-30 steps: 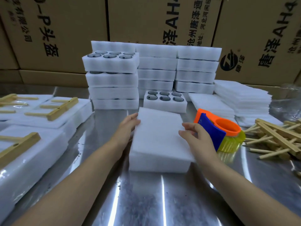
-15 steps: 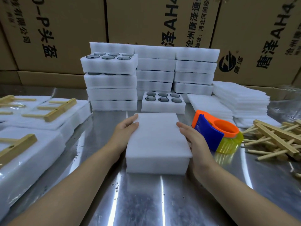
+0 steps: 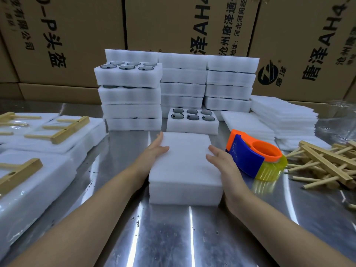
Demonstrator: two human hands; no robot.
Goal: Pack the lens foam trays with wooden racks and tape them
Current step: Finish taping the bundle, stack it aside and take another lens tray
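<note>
From the head camera, a white foam tray capped with a thin foam sheet [image 3: 185, 166] sits mid-bench [image 3: 173, 237]. The left hand [image 3: 156, 151] and right hand [image 3: 221, 160] press its sides with straight fingers, so neither grip is clenched. No rack or tape is on it yet. The orange-and-blue tape dispenser [image 3: 252, 153] and the loose pale wooden racks [image 3: 327, 162] lie to the right, and finished packs [image 3: 63, 130] lie to the left.

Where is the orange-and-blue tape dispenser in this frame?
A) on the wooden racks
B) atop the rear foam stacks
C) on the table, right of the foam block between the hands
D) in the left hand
C: the tape dispenser sits on the table beyond the right hand; that hand and the left hand flank the foam block.
</note>
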